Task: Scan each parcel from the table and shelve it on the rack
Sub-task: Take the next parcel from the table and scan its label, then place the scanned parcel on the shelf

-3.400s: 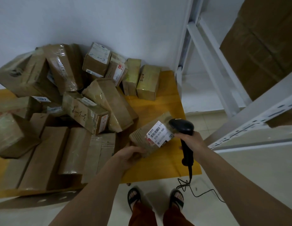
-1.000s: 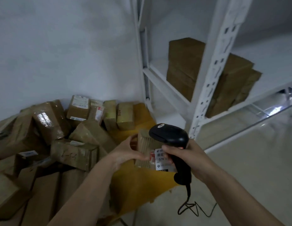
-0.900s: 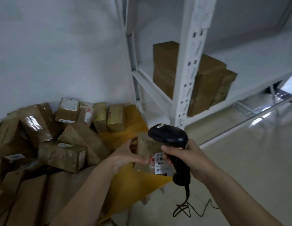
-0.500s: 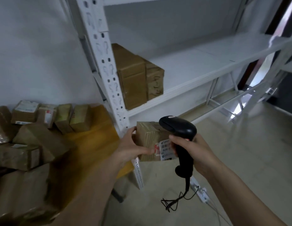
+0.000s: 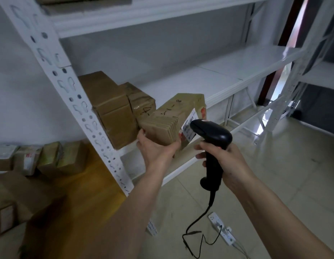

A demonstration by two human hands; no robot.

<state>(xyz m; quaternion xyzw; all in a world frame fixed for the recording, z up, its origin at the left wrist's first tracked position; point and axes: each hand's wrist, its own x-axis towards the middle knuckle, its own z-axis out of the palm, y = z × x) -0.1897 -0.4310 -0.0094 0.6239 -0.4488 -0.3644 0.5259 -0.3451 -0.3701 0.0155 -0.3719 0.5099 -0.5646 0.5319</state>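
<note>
Fingers (image 5: 178, 144) of the left hand (image 5: 156, 148) curl up around the near end of a brown parcel (image 5: 171, 120), thumb on its left side, palm under it, so the box is cupped from below and firmly held. The parcel sits at the front lip of the white rack (image 5: 227, 71), on its middle shelf, tilted a little with its far end over the shelf board; whether it already rests on the board I cannot tell. A white label (image 5: 189, 126) with a barcode wraps its right-hand corner, and dark handwriting runs along its top.

Just to the left of it, on the same shelf, stand two more taped boxes (image 5: 113, 109) (the taller one hard against the perforated upright (image 5: 74, 101), the shorter one touching the held parcel).

The right hand (image 5: 224, 157) is wrapped tight around the grip of a black scanner (image 5: 211, 137), whose head is just beside the label. Its cord (image 5: 201, 232) drops in loops to the tiled floor, near a white power strip (image 5: 221, 228).

Down on the left, beyond the upright, the yellow counter (image 5: 84, 184) carries a heap of other cardboard parcels (image 5: 50, 157), blurred at this edge of the view.
</note>
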